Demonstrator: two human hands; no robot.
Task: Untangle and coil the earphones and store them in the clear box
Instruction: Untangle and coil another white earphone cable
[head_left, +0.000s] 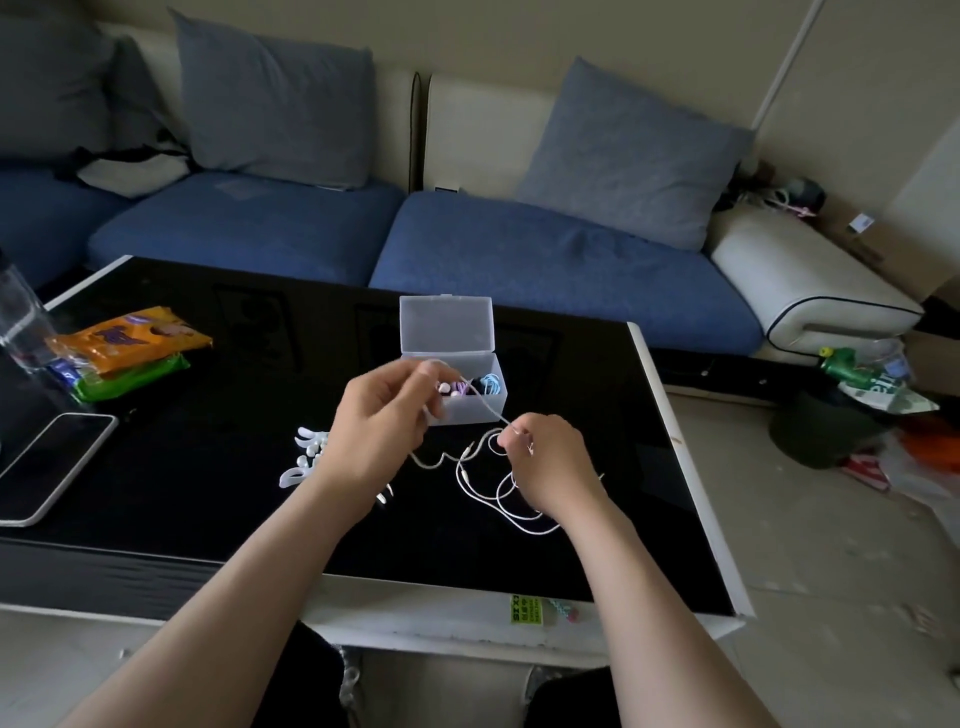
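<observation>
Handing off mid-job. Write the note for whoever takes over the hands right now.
Left hand: pinches the white earphone cable in front of the box.
Right hand: pinches the same cable; a stretch runs taut between the two hands.
The rest of the cable lies in loose loops on the black table.
Clear box: lid open, coloured earphones already inside.
Left to do: finish untangling, coil, put in the box.

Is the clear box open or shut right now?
Open: the clear box has its lid standing upright at the back, coloured earphones visible inside.
</observation>
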